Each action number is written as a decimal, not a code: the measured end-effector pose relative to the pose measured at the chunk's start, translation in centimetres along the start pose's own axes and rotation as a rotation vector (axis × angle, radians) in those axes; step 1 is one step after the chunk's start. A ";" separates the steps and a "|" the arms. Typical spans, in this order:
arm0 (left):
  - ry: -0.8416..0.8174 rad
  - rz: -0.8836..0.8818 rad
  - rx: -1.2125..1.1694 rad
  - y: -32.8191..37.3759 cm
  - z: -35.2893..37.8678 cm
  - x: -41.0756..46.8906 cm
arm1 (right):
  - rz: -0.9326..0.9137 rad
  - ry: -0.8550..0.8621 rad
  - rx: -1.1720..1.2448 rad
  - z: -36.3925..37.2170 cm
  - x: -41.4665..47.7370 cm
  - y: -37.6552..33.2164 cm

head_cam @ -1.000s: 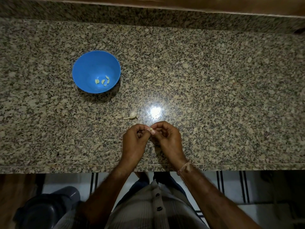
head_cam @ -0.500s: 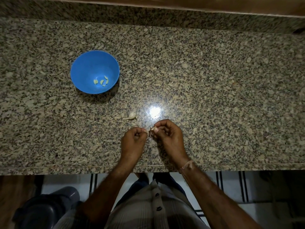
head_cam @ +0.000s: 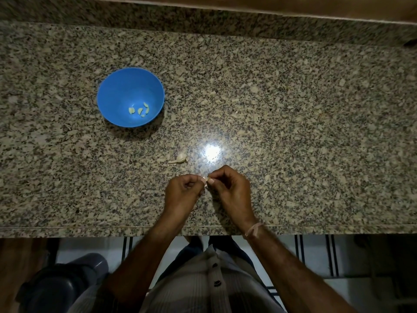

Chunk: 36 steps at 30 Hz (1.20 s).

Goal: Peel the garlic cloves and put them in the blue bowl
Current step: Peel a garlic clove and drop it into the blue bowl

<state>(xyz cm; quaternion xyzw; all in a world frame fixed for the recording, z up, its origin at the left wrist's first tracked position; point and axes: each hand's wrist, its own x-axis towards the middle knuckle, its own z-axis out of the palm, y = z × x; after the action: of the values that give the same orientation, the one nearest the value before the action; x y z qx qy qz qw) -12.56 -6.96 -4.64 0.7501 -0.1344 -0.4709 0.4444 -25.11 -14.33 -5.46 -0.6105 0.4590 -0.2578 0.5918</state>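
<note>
The garlic clove [head_cam: 205, 178] I am working on sits pinched between both hands, low over the table [head_cam: 293, 109] near its front edge. Only a pale sliver of it shows; I cannot tell how much skin is on it. My left hand [head_cam: 182, 193] grips it from nine o'clock, thumb and forefinger closed on it, the other fingers [head_cam: 190, 184] curled into the palm. My right hand [head_cam: 230, 190] meets it from three o'clock, fingertips nipped onto the same small piece, knuckles bent. A thin band [head_cam: 253, 229] circles my right wrist.

Near my left hand, at eleven o'clock, one unpeeled clove [head_cam: 179, 158] lies on the stone with its tail pointing to nine o'clock. At twelve o'clock from my hands, a bright spot of lamp glare [head_cam: 212, 152] shines on the granite.

Well apart, at ten o'clock, stands the blue bowl [head_cam: 126, 86], upright, with a few peeled cloves [head_cam: 140, 110] lying together on its bottom.

At six o'clock, below the table's edge, are my striped buttoned shirt [head_cam: 203, 281] and, at seven o'clock, a dark round container [head_cam: 63, 283] on the floor.
</note>
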 end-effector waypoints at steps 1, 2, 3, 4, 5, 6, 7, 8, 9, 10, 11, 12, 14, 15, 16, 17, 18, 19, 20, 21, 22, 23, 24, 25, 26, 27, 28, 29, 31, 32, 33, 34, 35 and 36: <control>-0.017 -0.039 -0.026 0.0 0.0 0.1 | -0.017 0.001 -0.023 0.0 -0.1 0.0; -0.033 -0.076 -0.048 0.0 0.1 0.2 | -0.035 0.004 -0.047 0.1 -0.2 0.1; -0.044 -0.107 -0.065 0.0 0.1 0.2 | -0.059 0.008 -0.076 0.2 -0.3 0.2; -0.046 -0.133 -0.081 0.0 0.2 0.2 | -0.093 0.011 -0.110 0.3 -0.4 0.2; -0.045 -0.153 -0.100 0.1 0.3 0.1 | -0.135 0.015 -0.155 0.3 -0.4 0.3; -0.043 -0.173 -0.123 0.2 0.4 0.1 | -0.178 0.014 -0.199 0.4 -0.5 0.3; -0.041 -0.195 -0.150 0.2 0.4 0.1 | -0.214 0.015 -0.234 0.4 -0.6 0.4; -0.040 -0.216 -0.178 0.2 0.5 0.1 | -0.240 0.018 -0.256 0.4 -0.7 0.4; -0.038 -0.236 -0.203 0.2 0.6 0.1 | -0.254 0.021 -0.268 0.4 -0.8 0.5; -0.035 -0.254 -0.223 0.2 0.6 0.1 | -0.252 0.022 -0.268 0.4 -0.8 0.5; -0.034 -0.270 -0.237 0.2 0.6 0.1 | -0.240 0.027 -0.258 0.5 -0.8 0.5; -0.036 -0.283 -0.251 0.2 0.7 0.1 | -0.225 0.034 -0.244 0.5 -0.8 0.4; -0.045 -0.314 -0.311 0.3 0.8 0.0 | -0.207 0.052 -0.211 0.6 -0.9 0.2; -0.053 -0.337 -0.357 0.4 0.8 0.0 | -0.205 0.056 -0.194 0.6 -0.9 0.1; -0.065 -0.365 -0.406 0.5 0.8 0.0 | -0.202 0.055 -0.173 0.7 -0.9 0.1; -0.078 -0.392 -0.452 0.6 0.8 0.0 | -0.189 0.055 -0.146 0.7 -0.9 0.1; -0.089 -0.407 -0.491 0.6 0.8 -0.1 | -0.162 0.056 -0.104 0.8 -0.9 0.0; -0.093 -0.400 -0.498 0.6 0.8 -0.1 | -0.117 0.058 -0.049 0.8 -0.9 -0.1; -0.091 -0.367 -0.465 0.6 0.8 -0.2 | -0.060 0.058 0.015 0.8 -0.9 -0.2; -0.085 -0.315 -0.399 0.5 0.8 -0.2 | 0.004 0.064 0.080 0.9 -0.9 -0.2; -0.076 -0.258 -0.332 0.4 0.8 -0.3 | 0.069 0.071 0.139 0.9 -0.9 -0.2; -0.067 -0.209 -0.279 0.4 0.9 -0.4 | 0.131 0.075 0.191 1.0 -0.8 -0.1; -0.057 -0.174 -0.246 0.3 0.9 -0.4 | 0.185 0.072 0.245 1.0 -0.7 0.0; -0.047 -0.149 -0.216 0.3 1.0 -0.4 | 0.232 0.061 0.302 1.1 -0.6 0.1; -0.038 -0.127 -0.188 0.2 1.0 -0.4 | 0.270 0.045 0.353 1.1 -0.5 0.1; -0.031 -0.102 -0.157 0.3 1.0 -0.4 | 0.305 0.029 0.395 1.0 -0.4 0.1; -0.026 -0.069 -0.121 0.2 1.0 -0.4 | 0.340 0.012 0.436 1.0 -0.3 -0.1; -0.026 -0.032 -0.075 0.3 0.9 -0.4 | 0.375 -0.004 0.476 0.8 -0.3 -0.3; -0.013 0.034 0.035 0.2 0.9 -0.4 | 0.442 -0.040 0.542 0.5 0.0 -0.7; -0.002 0.061 0.075 0.1 0.9 -0.3 | 0.474 -0.061 0.570 0.3 0.1 -0.8; 0.007 0.081 0.107 -0.1 0.9 -0.1 | 0.505 -0.076 0.596 0.2 0.2 -0.8; 0.015 0.092 0.132 -0.1 0.9 0.0 | 0.534 -0.088 0.618 0.0 0.4 -0.8; 0.022 0.097 0.147 -0.1 0.9 0.0 | 0.558 -0.097 0.633 -0.1 0.4 -0.8; 0.025 0.097 0.149 -0.1 0.9 0.1 | 0.579 -0.105 0.640 -0.2 0.5 -0.8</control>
<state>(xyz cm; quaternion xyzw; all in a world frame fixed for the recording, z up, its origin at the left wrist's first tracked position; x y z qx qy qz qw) -13.26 -7.42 -4.94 0.7796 -0.1994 -0.4281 0.4114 -24.91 -14.96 -4.80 -0.2545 0.4776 -0.1791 0.8216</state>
